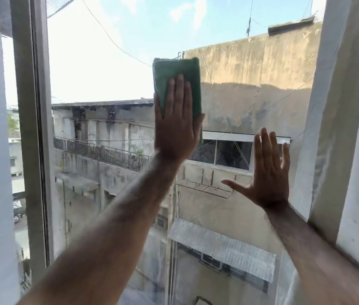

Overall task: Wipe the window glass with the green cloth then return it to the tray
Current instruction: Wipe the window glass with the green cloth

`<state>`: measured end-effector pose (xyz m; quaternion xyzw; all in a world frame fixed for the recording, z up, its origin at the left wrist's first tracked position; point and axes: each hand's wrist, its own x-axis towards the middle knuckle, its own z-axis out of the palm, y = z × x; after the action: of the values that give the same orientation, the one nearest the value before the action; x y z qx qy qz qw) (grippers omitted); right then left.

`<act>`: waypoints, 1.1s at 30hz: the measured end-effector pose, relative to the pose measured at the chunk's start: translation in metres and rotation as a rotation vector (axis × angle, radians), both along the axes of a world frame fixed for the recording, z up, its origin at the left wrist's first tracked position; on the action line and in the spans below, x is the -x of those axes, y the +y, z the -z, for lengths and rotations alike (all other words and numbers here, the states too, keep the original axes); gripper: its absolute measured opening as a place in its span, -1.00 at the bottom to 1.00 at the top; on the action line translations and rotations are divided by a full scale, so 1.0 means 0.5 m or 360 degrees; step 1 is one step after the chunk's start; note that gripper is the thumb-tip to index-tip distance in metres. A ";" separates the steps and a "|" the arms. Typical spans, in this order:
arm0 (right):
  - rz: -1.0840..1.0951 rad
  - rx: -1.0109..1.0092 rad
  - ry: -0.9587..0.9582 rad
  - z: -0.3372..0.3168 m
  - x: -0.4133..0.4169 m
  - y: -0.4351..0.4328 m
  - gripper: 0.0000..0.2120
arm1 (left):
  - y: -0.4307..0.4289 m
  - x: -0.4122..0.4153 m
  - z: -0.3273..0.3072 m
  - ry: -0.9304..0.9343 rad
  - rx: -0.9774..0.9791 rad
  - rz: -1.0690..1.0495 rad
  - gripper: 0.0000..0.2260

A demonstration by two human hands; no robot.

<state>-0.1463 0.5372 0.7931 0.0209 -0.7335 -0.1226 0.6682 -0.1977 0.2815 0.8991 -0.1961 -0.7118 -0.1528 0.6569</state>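
Where the left hand [175, 126] lies flat against the window glass [108, 80], its fingers straight and close together, it pins the folded green cloth [175, 72] to the pane, so the lower half of the cloth is hidden behind the palm and only its top and a thin strip down the right edge show. The hand presses rather than grips; no fingers curl around the fabric. The right hand [266, 175] is held up lower and to the right, near the white wall edge [337, 128], with fingers spread wide and thumb stretched out to the left, holding nothing; whether it touches the glass cannot be told. Both forearms run out of the bottom of the view. A grey window frame [31, 128] stands upright at the left. Weathered buildings [251, 89] outside show through the pane, slightly hazy. No tray is in view.
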 end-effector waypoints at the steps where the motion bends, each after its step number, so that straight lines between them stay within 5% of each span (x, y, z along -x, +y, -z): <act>1: 0.0000 0.0005 -0.0008 0.001 -0.001 0.000 0.35 | 0.006 0.001 0.046 0.0012 0.0073 0.0007 -0.38; 10: -0.0016 0.0026 -0.0017 0.004 -0.007 -0.002 0.34 | -0.122 0.022 0.263 -0.0102 0.0266 -0.0183 -0.31; 14: -0.0016 0.0024 -0.0012 0.007 -0.006 -0.003 0.35 | -0.134 -0.008 0.249 -0.0105 0.0258 -0.0174 -0.33; 20: -0.0031 0.0026 -0.0025 0.003 -0.005 -0.006 0.35 | -0.178 -0.047 0.157 0.0155 0.0163 -0.0034 -0.76; 22: -0.0026 0.0019 -0.0020 0.005 -0.008 -0.005 0.35 | -0.183 -0.060 0.125 0.0144 0.0126 -0.0076 -0.71; 25: -0.0033 0.0018 -0.0015 0.007 -0.007 -0.004 0.34 | -0.189 -0.072 0.093 -0.0067 0.0043 -0.0119 -0.29; 27: -0.0036 0.0015 -0.0022 0.005 -0.007 -0.004 0.34 | -0.195 -0.076 0.074 -0.0243 0.0048 -0.0086 -0.19; 33: -0.0043 0.0036 -0.0085 0.007 -0.012 -0.004 0.34 | -0.193 -0.090 0.071 -0.0420 0.0043 -0.0101 -0.49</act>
<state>-0.1403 0.5354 0.7895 0.0265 -0.7521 -0.1046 0.6501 -0.1528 0.1849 0.8635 -0.1606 -0.7999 -0.1469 0.5592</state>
